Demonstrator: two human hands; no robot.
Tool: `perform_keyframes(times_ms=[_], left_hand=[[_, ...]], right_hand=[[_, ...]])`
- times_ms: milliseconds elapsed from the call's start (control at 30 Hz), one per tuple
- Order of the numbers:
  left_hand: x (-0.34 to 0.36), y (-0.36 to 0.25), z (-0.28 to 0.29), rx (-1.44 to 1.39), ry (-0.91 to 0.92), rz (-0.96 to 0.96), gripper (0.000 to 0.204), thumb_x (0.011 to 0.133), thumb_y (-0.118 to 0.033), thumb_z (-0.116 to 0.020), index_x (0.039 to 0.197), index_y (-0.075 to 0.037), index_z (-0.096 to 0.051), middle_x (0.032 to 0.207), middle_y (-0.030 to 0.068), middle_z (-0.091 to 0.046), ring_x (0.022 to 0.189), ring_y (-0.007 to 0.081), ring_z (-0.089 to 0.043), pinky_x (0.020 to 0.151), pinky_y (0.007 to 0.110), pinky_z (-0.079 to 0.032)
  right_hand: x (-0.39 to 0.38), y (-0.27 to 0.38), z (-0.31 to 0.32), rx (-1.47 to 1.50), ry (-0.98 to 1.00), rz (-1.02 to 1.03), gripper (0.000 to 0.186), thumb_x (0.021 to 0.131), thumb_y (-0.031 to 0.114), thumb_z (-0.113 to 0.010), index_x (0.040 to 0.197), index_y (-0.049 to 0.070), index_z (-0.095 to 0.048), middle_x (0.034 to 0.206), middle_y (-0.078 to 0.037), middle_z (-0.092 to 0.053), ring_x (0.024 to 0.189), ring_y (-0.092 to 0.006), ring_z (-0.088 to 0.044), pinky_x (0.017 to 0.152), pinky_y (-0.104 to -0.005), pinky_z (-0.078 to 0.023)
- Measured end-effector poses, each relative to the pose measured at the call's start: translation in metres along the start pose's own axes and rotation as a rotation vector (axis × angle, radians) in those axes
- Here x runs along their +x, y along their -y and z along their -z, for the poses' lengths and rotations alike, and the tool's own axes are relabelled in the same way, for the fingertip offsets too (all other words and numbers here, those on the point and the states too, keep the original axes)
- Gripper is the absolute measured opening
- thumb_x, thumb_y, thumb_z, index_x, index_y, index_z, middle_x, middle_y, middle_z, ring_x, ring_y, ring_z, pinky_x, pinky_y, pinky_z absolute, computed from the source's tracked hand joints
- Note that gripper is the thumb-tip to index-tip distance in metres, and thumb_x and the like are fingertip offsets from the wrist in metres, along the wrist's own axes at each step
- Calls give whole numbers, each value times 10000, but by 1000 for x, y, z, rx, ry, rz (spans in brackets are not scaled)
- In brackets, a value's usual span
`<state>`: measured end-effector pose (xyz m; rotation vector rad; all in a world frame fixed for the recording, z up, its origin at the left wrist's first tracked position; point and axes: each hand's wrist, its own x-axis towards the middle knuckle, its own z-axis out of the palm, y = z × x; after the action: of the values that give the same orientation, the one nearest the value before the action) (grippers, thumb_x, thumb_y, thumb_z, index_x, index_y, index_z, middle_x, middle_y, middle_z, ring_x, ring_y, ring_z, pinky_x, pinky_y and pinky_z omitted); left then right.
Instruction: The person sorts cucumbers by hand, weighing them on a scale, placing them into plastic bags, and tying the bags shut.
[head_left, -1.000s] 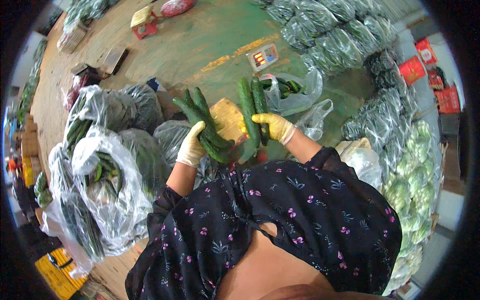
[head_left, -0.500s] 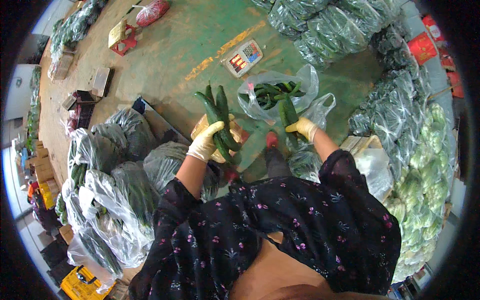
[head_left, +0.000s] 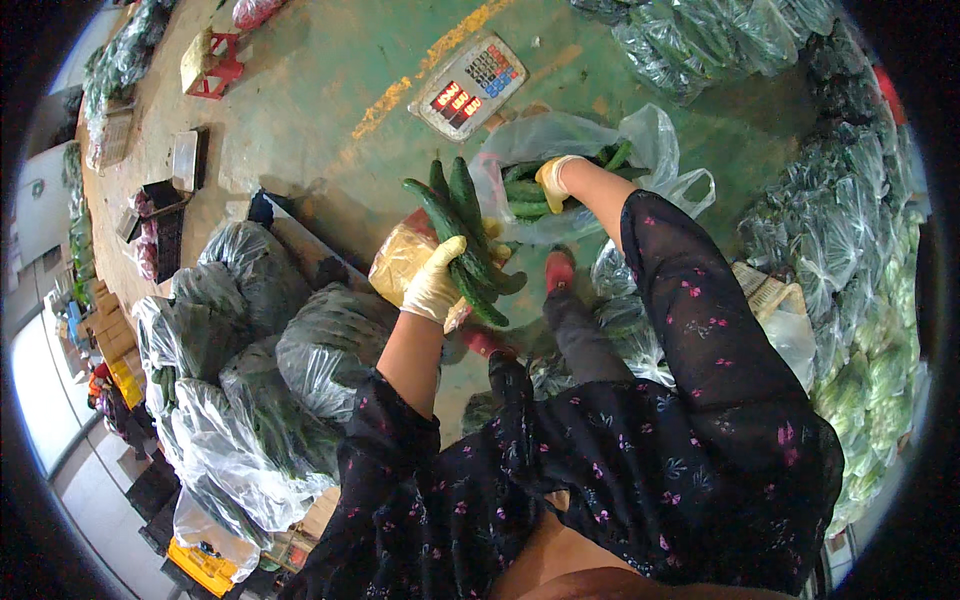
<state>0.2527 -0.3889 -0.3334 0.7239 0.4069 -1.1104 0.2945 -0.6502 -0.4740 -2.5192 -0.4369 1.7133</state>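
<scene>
My left hand (head_left: 437, 282), in a pale yellow glove, is closed around a bunch of several long dark green cucumbers (head_left: 462, 200), fanned out above and below the fingers. To its right, an open clear plastic bag (head_left: 655, 135) stands on the floor with more cucumbers (head_left: 525, 190) inside. My right hand (head_left: 556, 182), gloved the same way, reaches into this bag with its fingers curled on a cucumber; the fingertips are partly hidden. A brown-wrapped package (head_left: 400, 262) sits just behind my left hand.
A scale display with keypad and lit red digits (head_left: 468, 85) lies beyond the bag. Bagged vegetables (head_left: 330, 340) are heaped at left, and more bagged greens (head_left: 820, 220) line the right side. A red-legged stool (head_left: 212, 65) stands far left. My red shoe (head_left: 560, 270) is below the bag.
My right hand has moved forward and left, from beside the bag with a cucumber into the bag. My left hand still holds its cucumbers, now a little farther right. The view has shifted.
</scene>
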Motion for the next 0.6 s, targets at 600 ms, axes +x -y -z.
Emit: perform_keyframes(times_ms=[600], left_hand=[[22,45,-42,315,-86,-118,642,865,-282,-701,1392,-87,-391,1282,38,-521,1184,180,-477,1019,334,-372]], right_hand=[[-152,116,-69,1910,-731,675,982,630,133,-853,1432,8,-299,1279,-83,-542,1134,-177,-526,980,-328,-432]])
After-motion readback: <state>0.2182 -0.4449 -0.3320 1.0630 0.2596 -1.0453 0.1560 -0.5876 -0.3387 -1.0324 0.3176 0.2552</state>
